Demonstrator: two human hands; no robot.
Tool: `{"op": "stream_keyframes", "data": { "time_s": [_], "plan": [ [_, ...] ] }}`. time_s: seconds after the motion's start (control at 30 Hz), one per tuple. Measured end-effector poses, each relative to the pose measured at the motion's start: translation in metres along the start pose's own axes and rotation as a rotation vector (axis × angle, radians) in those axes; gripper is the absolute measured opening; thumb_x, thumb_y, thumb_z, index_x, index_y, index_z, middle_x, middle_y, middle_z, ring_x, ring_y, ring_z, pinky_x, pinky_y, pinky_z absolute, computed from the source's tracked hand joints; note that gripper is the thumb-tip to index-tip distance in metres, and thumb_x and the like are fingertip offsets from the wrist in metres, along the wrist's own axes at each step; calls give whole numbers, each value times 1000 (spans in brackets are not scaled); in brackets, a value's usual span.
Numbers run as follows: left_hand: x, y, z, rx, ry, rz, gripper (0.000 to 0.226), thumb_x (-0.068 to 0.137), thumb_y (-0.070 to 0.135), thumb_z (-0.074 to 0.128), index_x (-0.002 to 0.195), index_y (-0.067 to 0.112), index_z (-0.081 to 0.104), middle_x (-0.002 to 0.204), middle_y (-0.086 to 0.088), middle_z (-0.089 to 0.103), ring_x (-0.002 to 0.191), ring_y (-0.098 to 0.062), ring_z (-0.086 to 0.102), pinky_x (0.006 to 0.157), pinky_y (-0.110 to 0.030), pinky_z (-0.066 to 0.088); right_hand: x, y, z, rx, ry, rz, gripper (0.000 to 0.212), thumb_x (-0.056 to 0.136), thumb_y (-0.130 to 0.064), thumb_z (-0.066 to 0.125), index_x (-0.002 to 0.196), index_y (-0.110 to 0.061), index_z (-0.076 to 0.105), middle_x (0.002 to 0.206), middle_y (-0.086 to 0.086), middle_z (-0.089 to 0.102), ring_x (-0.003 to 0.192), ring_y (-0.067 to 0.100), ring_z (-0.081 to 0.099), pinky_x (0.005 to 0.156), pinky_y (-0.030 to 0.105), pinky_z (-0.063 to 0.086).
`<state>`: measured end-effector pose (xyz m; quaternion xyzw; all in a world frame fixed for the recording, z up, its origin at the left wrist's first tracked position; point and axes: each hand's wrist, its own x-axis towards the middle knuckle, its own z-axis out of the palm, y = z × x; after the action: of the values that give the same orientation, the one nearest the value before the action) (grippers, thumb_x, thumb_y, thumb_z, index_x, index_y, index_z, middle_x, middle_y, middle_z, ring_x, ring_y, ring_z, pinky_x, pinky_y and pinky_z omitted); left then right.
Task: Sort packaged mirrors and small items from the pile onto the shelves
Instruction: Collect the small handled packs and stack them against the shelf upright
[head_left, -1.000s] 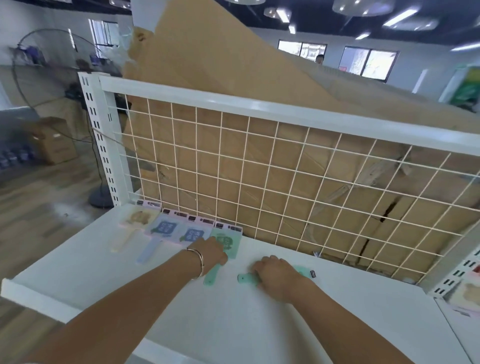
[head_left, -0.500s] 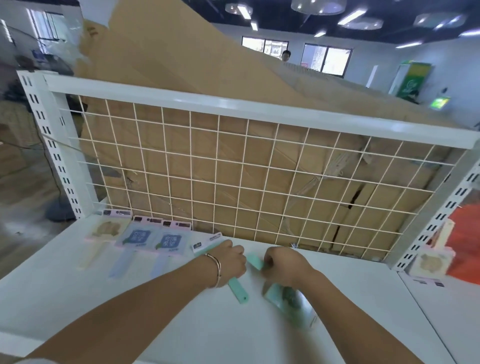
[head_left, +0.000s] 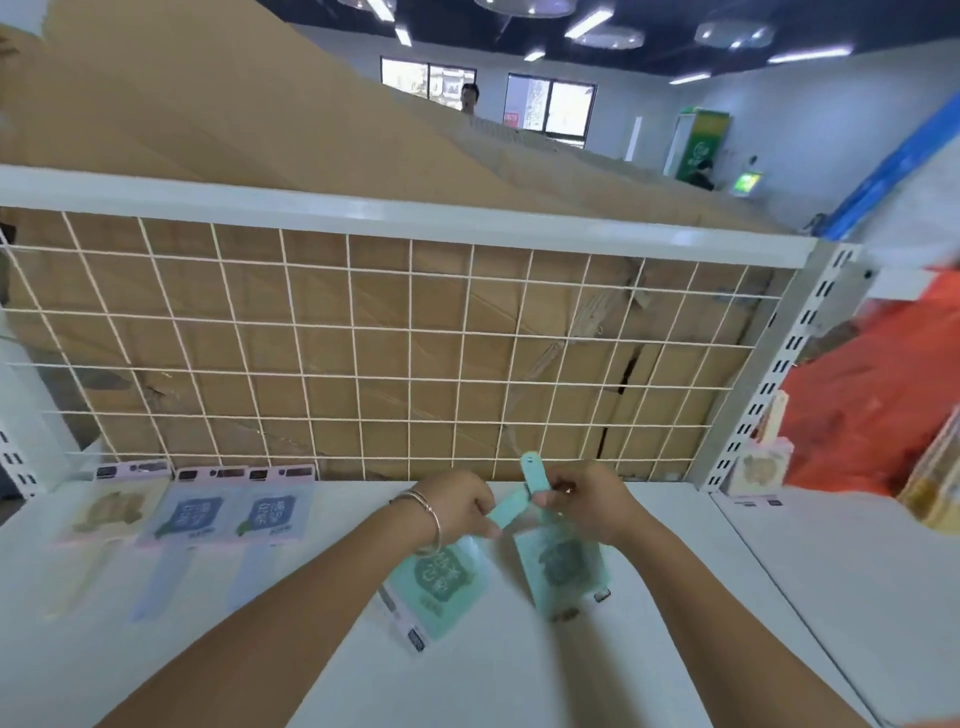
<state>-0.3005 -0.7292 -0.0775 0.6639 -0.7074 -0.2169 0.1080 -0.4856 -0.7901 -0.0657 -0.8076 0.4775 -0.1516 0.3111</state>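
Observation:
My left hand grips the handle of a packaged green mirror whose head points toward me, just above the white shelf. My right hand grips the handle of a second packaged green mirror, its handle tip sticking up past my fingers. Both mirrors hang handle-up, close together at the shelf's middle. Three packaged mirrors lie in a row at the back left: a beige one and two blue ones.
A white wire grid panel backs the shelf, with cardboard behind it. On the neighbouring shelf at right stand a beige packaged mirror, an orange bag and yellow packages. A person stands far behind the cardboard.
Both hands have lifted the two green mirrors off the shelf by their handles and turned them heads toward me. My view has swung to the right.

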Motion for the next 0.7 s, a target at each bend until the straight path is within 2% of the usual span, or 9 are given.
{"op": "stream_keyframes", "data": {
  "time_s": [0.1, 0.2, 0.27, 0.37, 0.4, 0.47, 0.53, 0.6, 0.7],
  "plan": [
    [5, 6, -5, -287, 45, -13, 20, 81, 25, 71, 70, 10, 62, 69, -2, 49, 65, -15, 42, 60, -24, 31, -14, 9, -21, 78, 72, 15, 15, 87, -20, 67, 72, -19, 67, 67, -6, 55, 63, 10, 47, 57, 20, 36],
    [8, 26, -6, -428, 131, -15, 34, 84, 19, 68, 56, 15, 48, 57, 2, 38, 56, -13, 33, 54, -26, 24, -32, 24, -43, 207, 152, 32, 18, 89, -15, 65, 71, -15, 66, 69, -2, 56, 65, 11, 47, 58, 19, 37],
    [12, 45, -4, -507, 184, -15, 33, 86, 18, 66, 57, 14, 49, 57, 1, 39, 55, -13, 33, 54, -26, 25, -44, 34, -59, 245, 193, 47, 20, 90, -16, 63, 70, -16, 65, 71, 0, 56, 68, 13, 48, 62, 26, 37],
    [24, 80, 4, -583, 261, 16, 29, 86, 17, 65, 60, 13, 53, 59, 0, 45, 58, -15, 39, 56, -25, 29, -60, 54, -90, 268, 288, 61, 26, 94, -16, 57, 69, -24, 58, 71, -7, 57, 68, 10, 52, 62, 24, 40],
    [29, 93, 7, -623, 286, 26, 29, 86, 17, 65, 59, 16, 55, 57, 3, 48, 56, -13, 42, 54, -23, 31, -64, 62, -100, 275, 325, 62, 25, 95, -15, 56, 71, -21, 58, 73, -5, 58, 71, 12, 54, 64, 26, 43],
    [39, 126, 14, -685, 344, 53, 26, 86, 15, 65, 61, 19, 58, 56, 8, 52, 52, -7, 45, 49, -16, 33, -75, 86, -124, 298, 380, 48, 17, 95, -13, 54, 80, -12, 62, 82, 4, 63, 81, 21, 58, 79, 39, 52],
    [45, 151, 20, -703, 417, 78, 25, 85, 16, 66, 62, 21, 60, 56, 9, 55, 51, -4, 46, 46, -11, 33, -83, 104, -141, 319, 415, 36, 13, 95, -9, 53, 91, -6, 64, 92, 8, 65, 92, 29, 62, 90, 48, 51],
    [54, 185, 35, -737, 453, 79, 26, 85, 16, 66, 62, 24, 60, 55, 9, 58, 51, -3, 49, 47, -10, 35, -97, 129, -165, 304, 434, 31, 15, 95, -7, 51, 98, -4, 65, 99, 9, 67, 98, 30, 62, 91, 44, 50],
    [68, 228, 55, -766, 481, 80, 28, 85, 13, 66, 60, 25, 60, 54, 10, 61, 52, 1, 54, 54, -18, 40, -112, 167, -199, 298, 446, 41, 17, 96, -8, 49, 103, -10, 65, 100, 3, 67, 96, 23, 61, 86, 36, 49]
  ]
}}
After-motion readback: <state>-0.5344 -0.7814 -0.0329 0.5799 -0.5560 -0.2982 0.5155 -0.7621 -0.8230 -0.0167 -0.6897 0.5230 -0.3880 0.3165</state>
